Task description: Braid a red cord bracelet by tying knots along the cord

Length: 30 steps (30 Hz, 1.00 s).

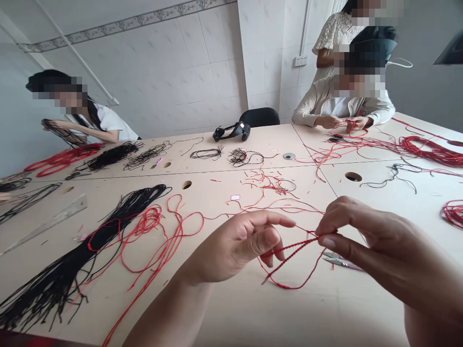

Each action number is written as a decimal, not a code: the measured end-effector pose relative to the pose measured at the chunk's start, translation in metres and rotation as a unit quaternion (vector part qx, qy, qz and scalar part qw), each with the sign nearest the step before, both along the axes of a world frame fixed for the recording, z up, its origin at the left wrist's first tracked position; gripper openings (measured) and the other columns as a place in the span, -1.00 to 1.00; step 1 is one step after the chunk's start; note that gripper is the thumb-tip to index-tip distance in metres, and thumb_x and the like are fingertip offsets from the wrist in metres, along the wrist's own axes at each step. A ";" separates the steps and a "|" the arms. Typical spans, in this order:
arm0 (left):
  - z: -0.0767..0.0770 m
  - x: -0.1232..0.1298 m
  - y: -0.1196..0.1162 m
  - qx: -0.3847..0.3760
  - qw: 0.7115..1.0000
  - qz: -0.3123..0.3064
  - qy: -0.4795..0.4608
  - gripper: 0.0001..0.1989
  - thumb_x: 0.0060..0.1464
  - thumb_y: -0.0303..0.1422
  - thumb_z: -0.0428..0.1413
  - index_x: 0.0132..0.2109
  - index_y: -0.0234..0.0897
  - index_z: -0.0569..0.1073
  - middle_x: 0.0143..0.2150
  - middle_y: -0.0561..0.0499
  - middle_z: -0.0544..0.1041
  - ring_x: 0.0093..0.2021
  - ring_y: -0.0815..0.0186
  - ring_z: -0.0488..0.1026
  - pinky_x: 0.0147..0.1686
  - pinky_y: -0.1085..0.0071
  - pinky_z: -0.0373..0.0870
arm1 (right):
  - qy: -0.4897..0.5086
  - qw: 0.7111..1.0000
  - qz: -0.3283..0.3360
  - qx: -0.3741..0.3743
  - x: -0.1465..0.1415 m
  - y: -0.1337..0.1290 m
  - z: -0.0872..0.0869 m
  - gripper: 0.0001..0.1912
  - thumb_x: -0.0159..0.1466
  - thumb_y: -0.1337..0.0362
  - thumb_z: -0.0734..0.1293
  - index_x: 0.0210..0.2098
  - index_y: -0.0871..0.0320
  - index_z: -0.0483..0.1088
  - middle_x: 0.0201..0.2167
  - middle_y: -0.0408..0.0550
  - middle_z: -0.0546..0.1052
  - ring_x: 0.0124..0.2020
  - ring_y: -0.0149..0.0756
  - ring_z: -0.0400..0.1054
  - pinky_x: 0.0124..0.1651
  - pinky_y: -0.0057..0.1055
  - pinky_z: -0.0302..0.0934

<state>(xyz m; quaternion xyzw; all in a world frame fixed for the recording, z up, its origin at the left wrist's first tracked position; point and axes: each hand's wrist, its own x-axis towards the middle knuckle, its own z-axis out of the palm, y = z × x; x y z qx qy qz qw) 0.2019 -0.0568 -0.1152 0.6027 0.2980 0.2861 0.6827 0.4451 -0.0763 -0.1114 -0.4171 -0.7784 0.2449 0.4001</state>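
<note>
Our right hand [365, 236] is closed in a pinch on a red braided cord [289, 253], gripping it between thumb and fingertips, while a loop of the cord sags toward the pale table [246, 313]. Our left hand [235, 248] is half curled just beside it. The cord runs to its bent fingers, but we cannot tell whether they grip it or only lie against it. A pair of metal snips [340, 260] lies on the table below the right hand, partly hidden beneath it.

Two round holes [353, 176] are cut into the tabletop, and a metal-rimmed grommet [289, 155] sits farther off. We cannot see inside them. To our left, loose red cord [155, 241] crosses a long hank of black cords [68, 255], whose lower end nearly reaches the near table edge. A clear ruler [47, 224] lies beyond it, running out of frame at the left.

Across the table, a seated co-worker's hands [340, 123] are on red cord, beside a heap of red cord [434, 152]. Another red coil [454, 214] is cut off by the right edge. At far left, a second co-worker's hand [63, 132] is among black cords, and our forearms run out of frame below
</note>
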 end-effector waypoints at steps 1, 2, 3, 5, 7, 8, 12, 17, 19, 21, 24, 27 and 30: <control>-0.001 0.003 -0.001 0.012 1.000 -0.007 0.014 -0.48 0.18 0.04 0.13 0.05 -0.28 0.54 -0.38 0.02 0.49 -0.37 0.38 0.42 -0.31 0.46 0.35 | -0.001 1.000 0.004 0.011 -0.002 -0.001 -0.001 -0.85 0.33 0.17 0.37 -0.38 0.01 0.47 -0.49 -0.15 0.49 -0.46 -0.34 0.37 -0.45 -0.43 0.23; -0.002 0.006 -0.002 0.014 1.000 -0.015 0.024 -0.47 0.16 0.07 0.13 0.02 -0.29 0.55 -0.38 0.03 0.47 -0.36 0.38 0.40 -0.31 0.45 0.33 | -0.001 1.000 0.010 0.022 -0.004 -0.002 -0.001 -0.86 0.33 0.19 0.37 -0.37 0.02 0.48 -0.50 -0.16 0.49 -0.44 -0.34 0.37 -0.44 -0.43 0.24; -0.003 0.009 -0.003 0.008 0.999 -0.022 0.030 -0.47 0.15 0.07 0.14 -0.02 -0.30 0.56 -0.39 0.04 0.45 -0.37 0.38 0.37 -0.32 0.45 0.31 | -0.002 0.999 0.017 0.032 -0.006 -0.003 -0.002 -0.87 0.33 0.22 0.37 -0.37 0.02 0.48 -0.50 -0.16 0.49 -0.43 -0.34 0.37 -0.43 -0.43 0.25; -0.003 0.015 -0.006 -0.002 0.999 -0.017 0.041 -0.54 0.12 0.04 0.19 -0.14 -0.30 0.57 -0.39 0.06 0.42 -0.38 0.39 0.31 -0.33 0.46 0.28 | -0.006 0.998 0.028 0.051 -0.009 -0.004 -0.002 -0.89 0.32 0.27 0.38 -0.37 0.03 0.47 -0.51 -0.17 0.49 -0.42 -0.34 0.37 -0.40 -0.43 0.26; -0.003 0.019 -0.008 0.009 0.999 0.007 0.051 -0.65 0.14 -0.06 0.23 -0.25 -0.31 0.54 -0.37 0.06 0.43 -0.35 0.39 0.31 -0.30 0.45 0.28 | -0.003 0.998 0.034 0.058 -0.011 -0.003 -0.002 -0.89 0.31 0.30 0.39 -0.37 0.04 0.47 -0.51 -0.17 0.49 -0.41 -0.35 0.38 -0.38 -0.43 0.27; -0.002 0.019 -0.009 0.015 0.999 0.016 0.050 -0.69 0.17 -0.11 0.22 -0.27 -0.31 0.53 -0.35 0.05 0.45 -0.32 0.38 0.35 -0.27 0.45 0.29 | 0.003 0.998 0.037 0.053 -0.012 -0.003 -0.002 -0.90 0.31 0.30 0.40 -0.37 0.04 0.47 -0.50 -0.17 0.50 -0.41 -0.35 0.38 -0.37 -0.43 0.27; 0.003 0.016 -0.009 -0.017 1.000 0.006 0.008 -0.75 0.26 -0.21 0.14 -0.30 -0.31 0.47 -0.37 0.00 0.54 -0.34 0.36 0.44 -0.25 0.43 0.36 | 0.056 0.997 0.049 -0.010 -0.008 -0.003 0.000 -0.93 0.33 0.22 0.38 -0.30 0.00 0.51 -0.42 -0.14 0.55 -0.40 -0.35 0.43 -0.39 -0.45 0.32; 0.007 0.012 -0.009 -0.048 0.999 0.016 0.001 -0.79 0.20 -0.24 0.19 -0.27 -0.32 0.48 -0.48 0.06 0.48 -0.46 0.42 0.38 -0.37 0.48 0.34 | 0.100 0.994 0.038 -0.038 -0.002 -0.005 -0.002 -0.93 0.36 0.16 0.36 -0.24 -0.06 0.51 -0.42 -0.16 0.54 -0.40 -0.36 0.42 -0.41 -0.48 0.32; 0.006 0.011 -0.009 -0.048 0.999 0.014 0.002 -0.81 0.21 -0.26 0.18 -0.26 -0.32 0.48 -0.48 0.06 0.47 -0.47 0.42 0.37 -0.39 0.49 0.33 | 0.102 0.993 0.037 -0.045 -0.003 -0.005 -0.002 -0.92 0.36 0.16 0.35 -0.25 -0.04 0.49 -0.46 -0.16 0.50 -0.46 -0.38 0.38 -0.48 -0.50 0.27; 0.007 0.010 -0.009 -0.044 0.999 0.010 0.006 -0.81 0.22 -0.26 0.16 -0.26 -0.31 0.47 -0.47 0.05 0.48 -0.46 0.41 0.37 -0.39 0.48 0.33 | 0.088 0.994 0.039 -0.045 -0.003 -0.005 -0.001 -0.88 0.36 0.16 0.34 -0.29 0.00 0.48 -0.46 -0.14 0.49 -0.48 -0.37 0.37 -0.51 -0.49 0.25; 0.010 0.007 -0.010 -0.021 0.999 0.005 0.033 -0.81 0.23 -0.26 0.12 -0.29 -0.30 0.44 -0.47 0.04 0.48 -0.49 0.43 0.30 -0.45 0.49 0.26 | 0.040 0.998 0.040 -0.036 0.002 -0.011 0.005 -0.87 0.37 0.22 0.32 -0.32 0.02 0.45 -0.44 -0.13 0.51 -0.46 -0.37 0.40 -0.45 -0.47 0.28; 0.010 0.004 -0.016 -0.001 0.996 -0.015 0.093 -0.82 0.21 -0.31 0.09 -0.34 -0.30 0.42 -0.50 0.08 0.42 -0.51 0.44 0.22 -0.47 0.49 0.18 | -0.037 0.990 0.113 -0.078 0.017 -0.019 0.006 -0.91 0.36 0.31 0.32 -0.25 0.00 0.47 -0.38 -0.17 0.58 -0.40 -0.40 0.46 -0.35 -0.50 0.35; -0.002 0.003 -0.021 -0.026 0.986 -0.048 0.158 -0.86 0.19 -0.34 0.08 -0.33 -0.29 0.42 -0.51 0.12 0.36 -0.48 0.42 0.24 -0.45 0.48 0.18 | -0.130 0.974 0.123 -0.142 0.033 -0.012 -0.008 -0.90 0.36 0.24 0.32 -0.20 0.00 0.51 -0.29 -0.15 0.62 -0.32 -0.36 0.51 -0.30 -0.49 0.41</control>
